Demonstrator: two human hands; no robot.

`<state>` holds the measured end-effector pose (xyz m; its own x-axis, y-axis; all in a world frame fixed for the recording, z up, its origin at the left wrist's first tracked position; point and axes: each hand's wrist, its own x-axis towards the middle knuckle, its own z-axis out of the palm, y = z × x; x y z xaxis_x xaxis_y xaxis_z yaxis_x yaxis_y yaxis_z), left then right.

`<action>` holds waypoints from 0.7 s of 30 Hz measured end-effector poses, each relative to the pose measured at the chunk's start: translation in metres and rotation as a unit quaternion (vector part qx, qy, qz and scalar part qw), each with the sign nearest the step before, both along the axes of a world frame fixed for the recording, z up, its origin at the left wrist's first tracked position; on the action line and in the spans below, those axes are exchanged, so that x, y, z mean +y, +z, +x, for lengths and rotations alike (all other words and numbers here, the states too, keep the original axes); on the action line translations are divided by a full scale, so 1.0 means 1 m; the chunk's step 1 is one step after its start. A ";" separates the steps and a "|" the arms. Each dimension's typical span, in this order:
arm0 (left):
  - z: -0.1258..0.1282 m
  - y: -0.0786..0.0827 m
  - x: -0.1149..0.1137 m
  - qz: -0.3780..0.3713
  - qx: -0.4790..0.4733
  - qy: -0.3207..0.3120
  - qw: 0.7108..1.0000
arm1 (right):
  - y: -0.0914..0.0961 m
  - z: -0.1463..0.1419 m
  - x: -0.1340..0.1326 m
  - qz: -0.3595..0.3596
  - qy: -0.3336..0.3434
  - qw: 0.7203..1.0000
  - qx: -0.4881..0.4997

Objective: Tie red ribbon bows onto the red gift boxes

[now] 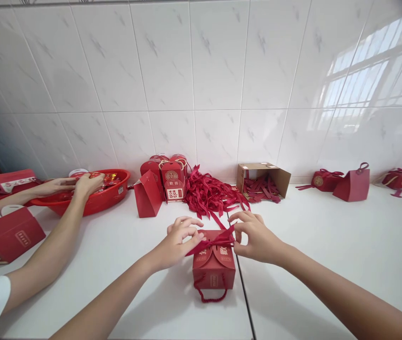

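Observation:
A small red gift box point(214, 274) with gold print sits on the white table before me, its curved top flaps folded together. A red cord handle point(210, 300) hangs down its near side. Across the top lies a knotted red ribbon point(215, 242). My left hand point(179, 240) pinches the ribbon on the left side of the box. On the other side, my right hand point(253, 236) has thumb and forefinger closed on the ribbon's right end. Behind the box is a tangled heap of red ribbons point(209, 191).
At left, another person's hands point(89, 182) reach into a red basin point(106, 200) of wrapped items. An open red box point(12, 233) stands near that person's arm. Upright red boxes point(174, 182), a cardboard box point(282, 182) of ribbons and more red boxes point(354, 184) line the tiled wall.

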<state>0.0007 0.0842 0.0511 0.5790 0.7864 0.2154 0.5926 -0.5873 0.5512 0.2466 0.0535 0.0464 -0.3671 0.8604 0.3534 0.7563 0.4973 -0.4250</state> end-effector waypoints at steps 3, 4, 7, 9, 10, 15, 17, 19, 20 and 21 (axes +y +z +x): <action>-0.006 0.001 -0.013 0.140 0.090 0.028 0.986 | 0.004 0.002 -0.008 -0.027 0.011 1.000 -0.004; -0.008 0.001 -0.018 0.186 0.109 0.036 0.976 | 0.005 0.003 -0.010 -0.035 0.015 0.999 -0.006; -0.011 -0.003 -0.027 0.266 0.132 0.044 0.954 | 0.005 0.005 -0.017 -0.040 0.032 0.999 -0.005; -0.012 -0.008 -0.030 0.243 0.119 0.033 0.962 | 0.002 0.006 -0.019 -0.042 0.046 0.998 0.019; -0.013 -0.011 -0.031 0.216 0.103 0.028 0.971 | -0.002 0.005 -0.019 -0.057 0.058 0.996 0.043; -0.012 -0.027 -0.030 0.128 -0.003 0.044 0.991 | -0.029 -0.012 -0.021 -0.204 0.169 0.950 0.167; -0.012 -0.032 -0.030 0.135 -0.036 0.050 0.989 | -0.037 -0.024 -0.024 -0.191 0.192 0.945 0.181; -0.013 -0.037 -0.031 0.179 -0.081 0.042 0.980 | -0.038 -0.029 -0.027 -0.146 0.194 0.951 0.190; -0.014 -0.039 -0.032 0.210 -0.107 0.029 0.971 | -0.037 -0.027 -0.028 -0.126 0.187 0.955 0.194; -0.016 -0.040 -0.033 0.240 -0.131 0.012 0.962 | -0.034 -0.021 -0.028 -0.116 0.174 0.958 0.198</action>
